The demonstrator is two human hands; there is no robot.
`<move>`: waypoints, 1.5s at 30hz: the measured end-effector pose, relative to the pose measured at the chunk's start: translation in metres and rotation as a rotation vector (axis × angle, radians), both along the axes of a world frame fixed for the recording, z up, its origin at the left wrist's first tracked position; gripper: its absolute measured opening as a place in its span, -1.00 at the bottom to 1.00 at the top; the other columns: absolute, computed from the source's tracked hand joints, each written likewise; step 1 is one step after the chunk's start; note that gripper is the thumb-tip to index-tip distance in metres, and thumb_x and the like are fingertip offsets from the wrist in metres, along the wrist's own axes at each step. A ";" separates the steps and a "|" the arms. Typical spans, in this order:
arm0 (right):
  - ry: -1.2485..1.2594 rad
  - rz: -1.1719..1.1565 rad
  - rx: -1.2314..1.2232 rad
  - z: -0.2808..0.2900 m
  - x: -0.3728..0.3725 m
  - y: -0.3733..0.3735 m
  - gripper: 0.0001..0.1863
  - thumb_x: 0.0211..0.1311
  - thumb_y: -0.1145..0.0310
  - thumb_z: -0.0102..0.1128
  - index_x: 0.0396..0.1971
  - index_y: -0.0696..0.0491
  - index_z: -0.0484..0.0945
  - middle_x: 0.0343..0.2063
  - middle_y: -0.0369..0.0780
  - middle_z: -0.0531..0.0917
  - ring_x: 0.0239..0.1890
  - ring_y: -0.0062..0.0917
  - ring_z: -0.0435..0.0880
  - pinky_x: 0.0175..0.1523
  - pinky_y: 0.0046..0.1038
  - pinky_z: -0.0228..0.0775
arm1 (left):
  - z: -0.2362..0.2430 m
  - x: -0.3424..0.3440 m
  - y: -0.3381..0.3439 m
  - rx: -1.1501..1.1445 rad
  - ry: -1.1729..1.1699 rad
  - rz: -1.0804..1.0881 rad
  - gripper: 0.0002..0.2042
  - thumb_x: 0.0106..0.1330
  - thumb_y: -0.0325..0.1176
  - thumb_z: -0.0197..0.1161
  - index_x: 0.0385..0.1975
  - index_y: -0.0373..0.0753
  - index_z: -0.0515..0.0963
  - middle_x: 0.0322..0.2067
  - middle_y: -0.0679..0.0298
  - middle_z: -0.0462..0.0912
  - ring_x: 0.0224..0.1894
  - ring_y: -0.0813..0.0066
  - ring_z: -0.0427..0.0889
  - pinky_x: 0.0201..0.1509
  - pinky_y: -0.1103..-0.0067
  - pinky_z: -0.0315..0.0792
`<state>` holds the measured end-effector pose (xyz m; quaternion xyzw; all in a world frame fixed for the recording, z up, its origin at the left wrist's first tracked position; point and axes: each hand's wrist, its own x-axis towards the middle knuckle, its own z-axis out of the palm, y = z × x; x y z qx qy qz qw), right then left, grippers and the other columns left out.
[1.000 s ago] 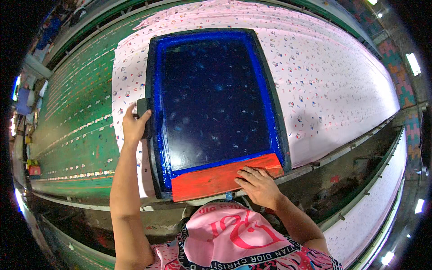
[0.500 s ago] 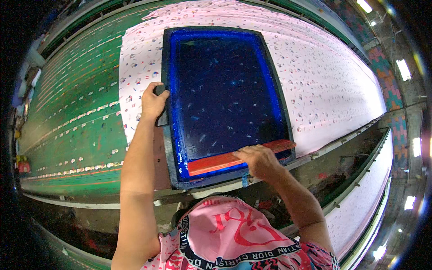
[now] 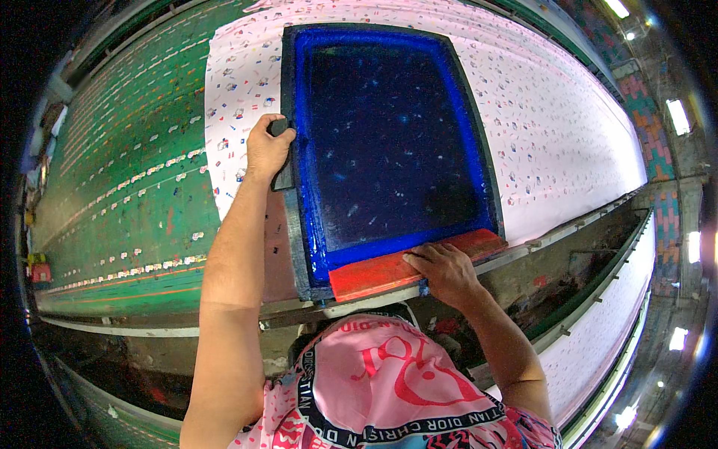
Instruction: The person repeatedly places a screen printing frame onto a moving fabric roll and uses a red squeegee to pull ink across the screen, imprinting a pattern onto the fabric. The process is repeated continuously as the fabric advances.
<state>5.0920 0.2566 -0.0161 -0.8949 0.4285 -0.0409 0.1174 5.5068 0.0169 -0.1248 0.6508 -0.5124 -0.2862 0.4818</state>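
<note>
A: Where's the frame (image 3: 301, 224)?
B: On the cloth (image 3: 561, 142), over the green desk (image 3: 127, 202). It's a dark rectangle around a smooth, near-black mesh (image 3: 389, 142) flecked with pale specks.

A: And the bright blue?
B: Ink (image 3: 470, 112), a glossy, streaky band inside the frame's edges.

A: The left grip (image 3: 268, 150)?
B: Thumb and fingers curl round a black, rounded knob (image 3: 277, 127) at the frame's left side.

A: The right grip (image 3: 445, 273)?
B: Fingers over the board (image 3: 374, 281), a long, flat, scuffed red piece along the frame's near end. Its underside is hidden, so I can't tell whether they clamp it.

A: How's the cloth?
B: Pale, thin, dotted with tiny motifs, rippled toward the far end. The desk shows rows of small whitish marks.
</note>
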 end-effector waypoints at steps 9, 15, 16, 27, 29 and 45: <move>-0.053 0.021 -0.198 -0.021 0.016 -0.078 -0.56 0.30 0.55 0.32 0.17 0.00 0.77 0.07 -0.13 0.81 0.03 -0.22 0.87 0.08 -0.16 0.74 | 0.028 -0.019 0.009 0.040 -0.157 0.087 -0.62 0.42 -0.17 0.57 0.11 -0.26 0.78 -0.13 0.03 0.85 -0.07 0.16 0.81 0.15 0.31 0.64; 0.048 -0.013 -0.201 -0.018 0.042 -0.203 -0.56 0.25 0.50 0.33 0.14 -0.08 0.77 -0.08 -0.18 0.76 0.01 -0.18 0.81 0.15 -0.09 0.63 | 0.021 -0.017 0.010 -0.146 -0.600 0.293 -0.71 0.60 -0.22 0.34 0.12 -0.25 0.76 0.04 -0.09 0.76 0.18 -0.16 0.63 0.36 0.04 0.45; 0.027 0.008 -0.225 -0.023 0.042 -0.228 -0.55 0.24 0.51 0.34 0.14 -0.08 0.77 -0.11 -0.18 0.75 -0.01 -0.16 0.80 0.14 -0.09 0.63 | 0.023 -0.017 0.010 -0.144 -0.634 0.322 -0.71 0.60 -0.22 0.34 0.13 -0.24 0.76 0.06 -0.09 0.75 0.20 -0.15 0.62 0.37 0.03 0.44; 0.096 -0.054 -0.264 -0.019 0.086 -0.451 -0.48 0.26 0.58 0.33 0.21 -0.11 0.77 -0.02 -0.13 0.78 0.12 -0.12 0.83 0.21 -0.03 0.68 | 0.031 -0.019 0.014 -0.012 -0.699 0.348 -0.70 0.58 -0.31 0.29 0.20 -0.25 0.70 0.15 -0.01 0.70 0.28 -0.12 0.57 0.43 0.02 0.40; 0.104 -0.044 -0.316 -0.026 0.088 -0.489 -0.53 0.29 0.53 0.35 0.19 -0.12 0.77 -0.02 -0.12 0.79 0.10 -0.13 0.84 0.19 -0.04 0.69 | 0.034 -0.021 0.013 -0.011 -0.726 0.352 -0.68 0.57 -0.31 0.31 0.21 -0.28 0.69 0.16 -0.03 0.69 0.27 -0.13 0.57 0.43 0.03 0.41; 0.065 0.021 -0.361 -0.029 0.065 -0.605 -0.55 0.31 0.43 0.29 0.17 -0.16 0.81 -0.01 -0.05 0.88 0.09 0.00 0.87 0.20 0.08 0.71 | 0.040 -0.024 0.019 -0.059 -0.805 0.392 -0.57 0.77 -0.22 0.02 -0.13 -0.31 0.83 -0.01 0.07 0.78 0.13 -0.07 0.64 0.33 0.08 0.44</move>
